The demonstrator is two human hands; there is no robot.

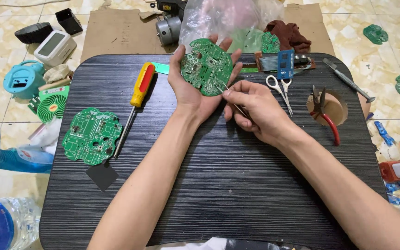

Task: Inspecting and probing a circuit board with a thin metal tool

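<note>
My left hand (187, 88) lies palm up over the far middle of the black lap table (237, 185) and holds a round green circuit board (207, 67). My right hand (255, 109) is beside it, pinching thin metal tweezers (230, 96) whose tips touch the board's lower right edge. A second green circuit board (92, 135) lies flat on the table's left side. Between it and my left hand rests a screwdriver (137, 95) with a yellow and red handle.
Scissors (281, 90), a blue module (285, 64) with ribbon cable and red-handled pliers (325, 115) lie at the table's right, near a round hole. A plastic bag (218, 21), motor (168, 30), cardboard, green fan (52, 103), bottles and loose parts sit on the tiled floor.
</note>
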